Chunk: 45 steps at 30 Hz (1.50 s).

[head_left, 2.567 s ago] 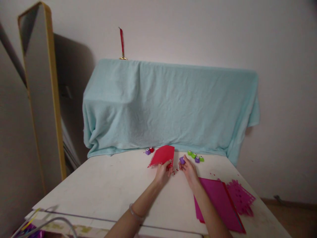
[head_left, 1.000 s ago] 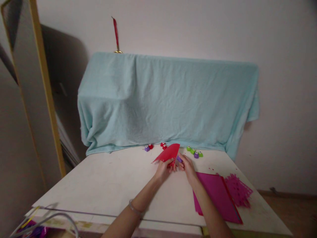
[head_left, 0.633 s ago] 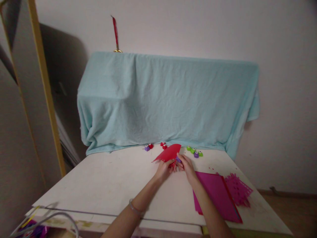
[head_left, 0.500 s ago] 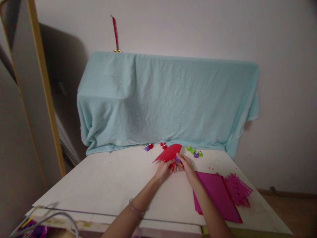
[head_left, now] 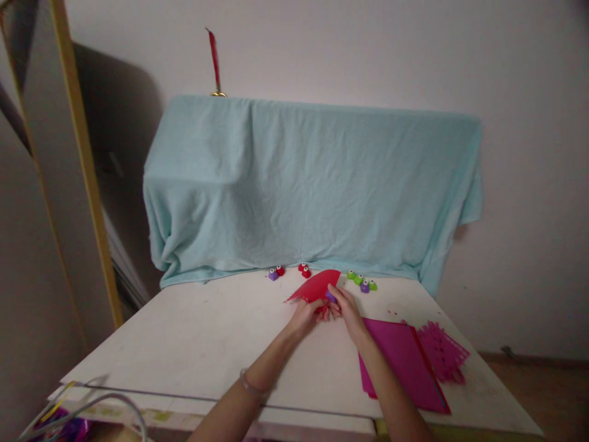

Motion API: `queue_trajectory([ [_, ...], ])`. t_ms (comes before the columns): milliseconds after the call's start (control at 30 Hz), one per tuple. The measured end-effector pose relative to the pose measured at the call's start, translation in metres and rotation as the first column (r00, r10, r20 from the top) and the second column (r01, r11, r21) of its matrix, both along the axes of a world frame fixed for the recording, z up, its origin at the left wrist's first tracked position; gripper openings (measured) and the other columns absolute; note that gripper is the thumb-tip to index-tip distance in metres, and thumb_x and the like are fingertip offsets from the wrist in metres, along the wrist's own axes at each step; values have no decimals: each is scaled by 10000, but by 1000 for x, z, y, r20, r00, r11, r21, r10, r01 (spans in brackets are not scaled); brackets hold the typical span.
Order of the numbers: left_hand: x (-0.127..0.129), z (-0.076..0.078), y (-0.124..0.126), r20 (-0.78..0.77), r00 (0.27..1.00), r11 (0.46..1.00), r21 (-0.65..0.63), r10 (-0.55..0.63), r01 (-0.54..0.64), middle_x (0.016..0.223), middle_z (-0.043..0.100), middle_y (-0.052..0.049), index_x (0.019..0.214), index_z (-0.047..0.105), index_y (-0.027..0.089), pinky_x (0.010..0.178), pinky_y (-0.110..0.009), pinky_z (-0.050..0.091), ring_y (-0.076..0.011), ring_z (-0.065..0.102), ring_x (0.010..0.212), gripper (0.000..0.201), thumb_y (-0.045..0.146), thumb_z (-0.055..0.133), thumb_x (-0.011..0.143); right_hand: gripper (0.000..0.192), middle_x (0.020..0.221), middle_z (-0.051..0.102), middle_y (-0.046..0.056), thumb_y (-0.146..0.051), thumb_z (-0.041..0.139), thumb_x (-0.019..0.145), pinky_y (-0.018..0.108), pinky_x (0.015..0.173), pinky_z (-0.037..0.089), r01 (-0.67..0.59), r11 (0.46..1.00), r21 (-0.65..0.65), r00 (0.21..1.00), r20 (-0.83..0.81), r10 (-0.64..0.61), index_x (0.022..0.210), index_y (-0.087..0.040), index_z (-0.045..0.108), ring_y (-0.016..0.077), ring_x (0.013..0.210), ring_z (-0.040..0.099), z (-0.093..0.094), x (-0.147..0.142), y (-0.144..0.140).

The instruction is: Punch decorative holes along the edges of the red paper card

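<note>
My left hand (head_left: 304,318) pinches the near edge of a folded red paper sheet (head_left: 315,286) and lifts it off the white table (head_left: 207,344). My right hand (head_left: 348,312) holds a small purple paper punch (head_left: 330,297) pressed against the right edge of that red sheet. The two hands touch each other over the table's far middle. A few tiny red paper bits lie under the hands.
Small punches lie at the table's back: purple and red ones (head_left: 277,272), a red pair (head_left: 304,270), green and purple ones (head_left: 361,283). Magenta paper sheets (head_left: 401,362) and a cut-out magenta piece (head_left: 442,352) lie right. A light blue cloth (head_left: 313,190) covers something behind. A mirror (head_left: 69,166) leans left.
The right hand has brought the purple punch from the table onto the red sheet's edge. The red sheet has tilted up. The view has shifted a little upward.
</note>
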<state>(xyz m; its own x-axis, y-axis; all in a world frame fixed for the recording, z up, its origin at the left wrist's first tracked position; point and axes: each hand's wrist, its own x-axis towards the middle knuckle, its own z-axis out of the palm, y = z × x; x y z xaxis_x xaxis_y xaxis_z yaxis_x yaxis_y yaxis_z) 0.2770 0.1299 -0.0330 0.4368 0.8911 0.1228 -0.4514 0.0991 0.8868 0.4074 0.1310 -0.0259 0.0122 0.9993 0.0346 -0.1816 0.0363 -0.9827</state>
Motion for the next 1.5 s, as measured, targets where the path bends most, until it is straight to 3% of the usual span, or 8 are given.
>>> queue_trajectory([
  [200,-1,8,-3,-10,999,999,17,-33,33,589,621,-108,595,641,86,475,-243,276,-122,510,496,201,218,550,716,468,439,366,-90,-616,721,686,219,368,208,-17,1000,16,1000,-22,18,694,-203,501,67,352,297,-2,0,2],
  [467,-3,-1,0,-34,999,1000,-12,-1,0,563,590,-83,603,642,89,485,-240,287,-119,505,498,191,216,557,718,475,457,362,-83,-611,719,701,219,376,209,-31,999,31,999,-42,33,674,-203,477,66,366,304,2,-1,-2],
  [800,-2,-1,1,6,1000,999,-15,-31,31,558,597,-84,645,667,76,481,-247,281,-120,503,491,189,217,560,712,463,443,371,-85,-611,722,700,222,378,216,-30,999,12,999,-28,31,704,-206,498,74,363,312,-2,0,0],
  [1167,-1,15,-7,-13,999,997,-74,31,-32,536,594,-64,608,633,84,460,-234,283,-96,465,447,137,195,578,666,488,445,395,-63,-643,652,761,226,406,219,-38,999,16,998,53,37,659,-191,496,78,384,340,-3,2,3],
  [1500,-2,17,-10,-35,999,996,-81,35,-38,507,561,-48,607,612,89,493,-244,278,-98,453,453,145,217,598,672,486,461,413,-56,-611,715,711,232,407,217,-58,998,-34,998,-38,57,634,-183,498,78,387,345,-12,4,8],
])
